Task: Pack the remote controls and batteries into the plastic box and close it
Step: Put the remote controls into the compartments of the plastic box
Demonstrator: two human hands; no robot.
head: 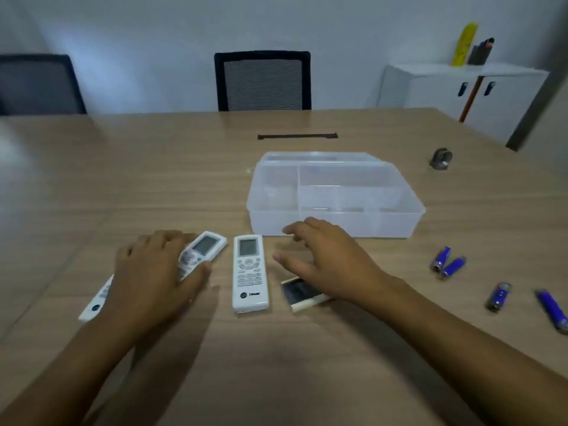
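the wooden table (307,364) carries everything. the clear plastic box (335,195) sits open just past centre, toward 1 o'clock, its lid folded back behind it and its divided compartments bare.

the left hand (153,272) lies palm-down at 9 o'clock over a tilted white remote (203,250), fingers draped across its keypad and thumb at its near edge; whether it actually clamps the remote cannot be told. another white remote (95,302) pokes out from beneath that wrist toward 8 o'clock.

a third white remote (250,273), screen end pointing to 12, lies flat between the two hands, touched by neither.

the right hand (325,259) hovers at 3 o'clock of it, fingers spread apart and holding nothing, just in front of the box's near wall. under its wrist lies a dark-faced remote (302,293), partly hidden.

four blue batteries lie loose at 3 to 4 o'clock: a touching pair (447,262), a single one (498,296), and another (553,310) near the frame edge, all well apart from the box.
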